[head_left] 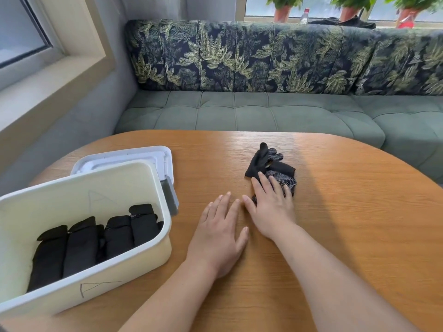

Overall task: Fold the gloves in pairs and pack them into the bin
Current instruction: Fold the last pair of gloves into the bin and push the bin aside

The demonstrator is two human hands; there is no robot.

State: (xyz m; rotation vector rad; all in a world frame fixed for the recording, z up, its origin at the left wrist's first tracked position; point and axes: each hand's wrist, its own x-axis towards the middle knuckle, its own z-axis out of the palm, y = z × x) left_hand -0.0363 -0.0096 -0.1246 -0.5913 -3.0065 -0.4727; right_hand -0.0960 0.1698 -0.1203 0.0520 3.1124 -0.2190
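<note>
On the wooden worktop (pixel 335 212), both forearms reach forward from the near edge, and the two hands lie side by side close to its centre. Left hand (pixel 220 233): palm down, flat on bare wood, fingers straight and slightly spread; its grip is wide and holds nothing. Right hand (pixel 271 209): palm down and angled a little leftward, with straight fingers lying over the near part of the loose gloves (pixel 271 164); its grip is likewise wide, pressing on the fabric rather than closing round it. The right thumb nearly meets the left fingertips.

The loose gloves are a crumpled black heap, partly dotted, whose far fingers stick out beyond the hand toward the sofa (pixel 239 113).

The bin (pixel 153 250), cream-walled and marked with a pencilled "A", stands at the left, near the worktop's front-left edge. It holds a row of folded gloves (pixel 81 248), dark rolls packed side by side along its floor. A white lid (pixel 134 155) lies flat behind the bin, touching or just beside it.

Bare wood runs between bin and left hand, and more broadly to the right of the gloves, out to the curved rim.
</note>
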